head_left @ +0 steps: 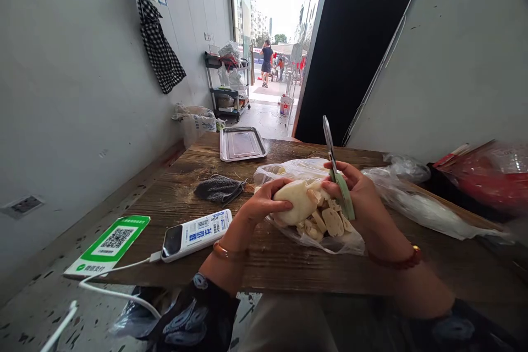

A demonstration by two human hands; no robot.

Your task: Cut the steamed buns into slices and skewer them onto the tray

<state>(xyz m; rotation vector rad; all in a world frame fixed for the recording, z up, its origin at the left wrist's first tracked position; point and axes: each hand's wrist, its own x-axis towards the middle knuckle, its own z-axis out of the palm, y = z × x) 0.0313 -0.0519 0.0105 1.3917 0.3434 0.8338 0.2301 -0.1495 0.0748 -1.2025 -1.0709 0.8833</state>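
My left hand (270, 201) is closed around a pale, smooth, round bread (295, 202), thumb across its front. My right hand (352, 190) grips a knife (344, 195) by its light green handle, with the metal blade standing up and away from me. The right fingertips are close to the bread's torn or cut right edge. Below both hands lies an open clear plastic bag (303, 165) holding several chunks of bread (332, 223). The fingers partly hide the knife where handle and blade meet.
On the wooden table (272, 272) are a metal tray (242, 144), a dark grey cloth (218, 189), a white device (198, 234) with a cable, and a green QR card (113, 242). Plastic bags (429, 209) lie at right. A cart (227, 85) stands near the doorway.
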